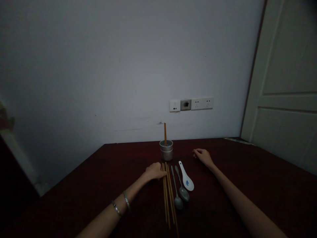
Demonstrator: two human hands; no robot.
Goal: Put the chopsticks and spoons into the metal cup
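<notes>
On the table [123,162], left hand [155,171] touches chopsticks [170,198], likely light and stiff; grip mid-length. Finger closure, right hand [203,156] included, unclear.

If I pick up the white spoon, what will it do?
The white spoon looks like smooth ceramic, so it may slip and could chip if dropped. Its thick handle probably won't bend. Its rounded bowl might rock.
</notes>
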